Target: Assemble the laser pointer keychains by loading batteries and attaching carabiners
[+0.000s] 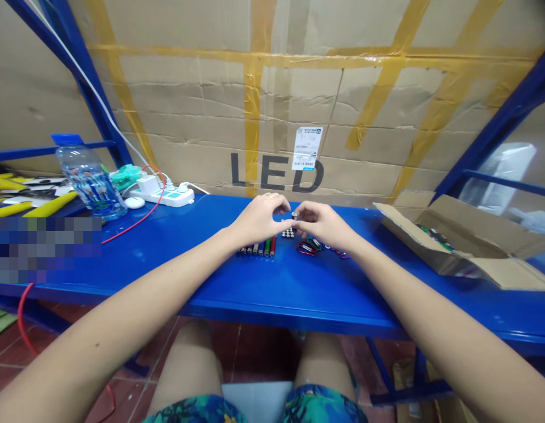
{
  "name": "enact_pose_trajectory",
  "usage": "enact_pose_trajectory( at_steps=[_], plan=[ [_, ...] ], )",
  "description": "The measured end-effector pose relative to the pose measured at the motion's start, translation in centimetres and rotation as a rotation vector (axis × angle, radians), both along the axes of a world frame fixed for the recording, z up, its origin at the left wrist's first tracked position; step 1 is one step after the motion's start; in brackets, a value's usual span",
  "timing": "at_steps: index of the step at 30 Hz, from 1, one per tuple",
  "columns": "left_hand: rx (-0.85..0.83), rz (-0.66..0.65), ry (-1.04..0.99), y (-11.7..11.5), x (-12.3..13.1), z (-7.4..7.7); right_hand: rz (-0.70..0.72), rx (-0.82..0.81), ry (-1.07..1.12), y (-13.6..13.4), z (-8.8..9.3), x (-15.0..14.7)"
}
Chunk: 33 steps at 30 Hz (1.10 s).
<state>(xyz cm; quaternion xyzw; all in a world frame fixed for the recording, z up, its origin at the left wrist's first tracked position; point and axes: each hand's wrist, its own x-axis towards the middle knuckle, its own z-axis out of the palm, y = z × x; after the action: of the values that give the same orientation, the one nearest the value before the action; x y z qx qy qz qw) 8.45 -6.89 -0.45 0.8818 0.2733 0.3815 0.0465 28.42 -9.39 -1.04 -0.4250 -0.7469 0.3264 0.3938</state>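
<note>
My right hand (323,224) is closed, pinching a small silver metal cylinder (294,216) upright at its fingertips. Facing it, my left hand (261,218) has its fingers curled and a gap between index finger and thumb. The left thumb's tip reaches the cylinder and the right fingertips; whether it presses on the piece I cannot tell. Just beneath the hands, several small round silver pieces (287,233) sit in rows on the blue table. Below my left hand lies a row of coloured metal tubes (260,248), partly covered. Several coloured carabiners (308,245) lie under my right hand.
On the blue table (167,258), an open cardboard box (457,235) stands right. To the left are a water bottle (91,176), a white power strip (173,195), a red cable (144,216) and yellow-handled tools (39,205). A large cardboard panel (188,117) rises behind.
</note>
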Motion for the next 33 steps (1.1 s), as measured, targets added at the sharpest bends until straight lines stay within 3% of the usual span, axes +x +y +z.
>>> enact_pose_trajectory(
  at_steps=[8,14,20,24,26,29,33],
  plan=[
    [-0.317,0.007,-0.318,0.8,-0.5,0.3,-0.082,0.215,-0.007,1.9,0.1,-2.3],
    [-0.324,0.086,-0.576,3.4,-2.1,0.0,-0.11,0.315,-0.442,4.5,1.1,-4.6],
    [-0.394,0.118,-0.67,5.3,-3.0,-0.4,0.046,0.254,-0.684,6.4,-0.5,-6.2],
    [-0.396,0.053,-0.538,4.7,-2.9,-0.7,-0.017,0.271,-0.512,5.9,-0.5,-5.3],
    [-0.411,-0.014,-0.405,4.1,-2.7,-0.9,-0.116,0.281,-0.278,5.1,0.1,-4.2],
    [-0.379,-0.108,-0.221,3.0,-2.4,-1.2,-0.152,0.254,0.066,3.6,1.0,-2.5],
    [-0.285,-0.133,-0.096,2.2,-1.9,-1.3,-0.098,0.225,0.115,2.3,1.2,-1.8]
  ],
)
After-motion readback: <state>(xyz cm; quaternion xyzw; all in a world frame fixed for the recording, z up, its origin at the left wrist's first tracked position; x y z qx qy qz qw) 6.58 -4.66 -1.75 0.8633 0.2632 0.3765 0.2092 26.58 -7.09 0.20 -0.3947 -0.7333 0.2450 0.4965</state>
